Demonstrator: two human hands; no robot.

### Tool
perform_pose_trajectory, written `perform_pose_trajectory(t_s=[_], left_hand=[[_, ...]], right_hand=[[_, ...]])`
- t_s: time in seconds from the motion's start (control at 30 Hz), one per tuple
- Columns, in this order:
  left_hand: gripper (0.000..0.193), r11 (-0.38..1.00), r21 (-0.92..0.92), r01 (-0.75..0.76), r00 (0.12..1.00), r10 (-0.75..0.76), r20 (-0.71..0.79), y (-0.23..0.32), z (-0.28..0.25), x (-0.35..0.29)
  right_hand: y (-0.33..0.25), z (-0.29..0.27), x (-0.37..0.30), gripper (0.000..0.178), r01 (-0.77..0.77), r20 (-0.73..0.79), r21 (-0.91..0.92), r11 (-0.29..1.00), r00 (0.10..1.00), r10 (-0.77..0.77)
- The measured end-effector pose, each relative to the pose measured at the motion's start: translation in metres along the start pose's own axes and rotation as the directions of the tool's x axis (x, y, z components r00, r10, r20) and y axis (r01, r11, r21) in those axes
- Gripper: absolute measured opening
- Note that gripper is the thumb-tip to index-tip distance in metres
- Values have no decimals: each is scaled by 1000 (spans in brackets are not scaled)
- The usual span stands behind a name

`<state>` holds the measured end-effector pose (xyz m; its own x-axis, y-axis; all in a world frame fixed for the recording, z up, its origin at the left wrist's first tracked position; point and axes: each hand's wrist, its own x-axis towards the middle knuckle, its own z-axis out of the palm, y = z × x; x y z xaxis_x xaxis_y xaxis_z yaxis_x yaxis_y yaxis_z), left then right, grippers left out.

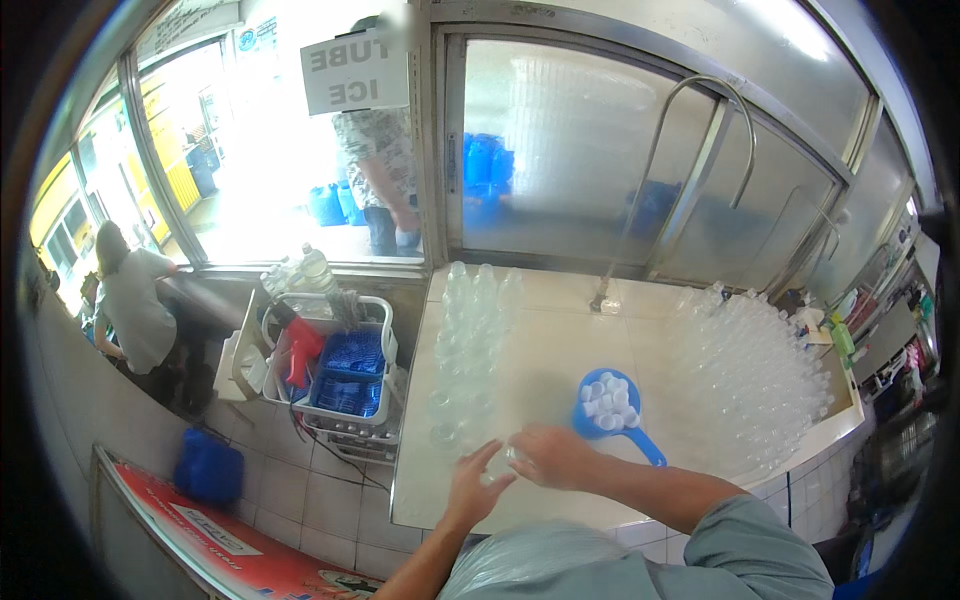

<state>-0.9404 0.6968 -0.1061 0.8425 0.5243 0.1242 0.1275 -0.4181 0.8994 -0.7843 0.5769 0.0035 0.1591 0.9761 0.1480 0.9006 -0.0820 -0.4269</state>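
Note:
At the near edge of the cream tiled counter [560, 365], my two hands are close together. My left hand [472, 490] curves its fingers and thumb around what looks like a clear plastic bottle, hard to make out against the counter. Beside it, my right hand [550, 457] pinches a small white cap [513, 454] at the fingertips. Clear empty bottles [468, 350] stand upright in rows just beyond my left hand. Past my right wrist sits a blue dipper [630, 428] filled with white caps [609, 398], its handle pointing toward me.
A large cluster of clear bottles [745, 375] covers the counter's right side. A curved metal faucet [655, 150] rises at the back, before sliding glass panels. Left of the counter, a white rack [385, 345] holds blue trays and a red heat gun [302, 350]. A person [135, 300] sits far left.

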Motion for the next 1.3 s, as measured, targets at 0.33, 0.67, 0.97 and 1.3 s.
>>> perform_pose_trajectory(t_s=[0.33, 0.67, 0.97, 1.3], left_hand=[[58, -4, -598, 802, 593, -118, 796, -38, 1, -20], [40, 790, -549, 274, 887, -429, -174, -78, 31, -71], [57, 941, -280, 192, 858, -299, -418, -64, -25, -64], [78, 995, 91, -36, 925, 68, -374, -47, -35, 6]], right_hand=[[39, -87, -24, 35, 421, -132, -184, 888, 885, -446], [53, 32, -21, 48, -311, -38, 103, 945, 948, 316], [15, 54, 50, 40, -30, -285, -177, 984, 958, -22], [45, 52, -44, 26, -400, 656, 753, -523, 529, 539]])
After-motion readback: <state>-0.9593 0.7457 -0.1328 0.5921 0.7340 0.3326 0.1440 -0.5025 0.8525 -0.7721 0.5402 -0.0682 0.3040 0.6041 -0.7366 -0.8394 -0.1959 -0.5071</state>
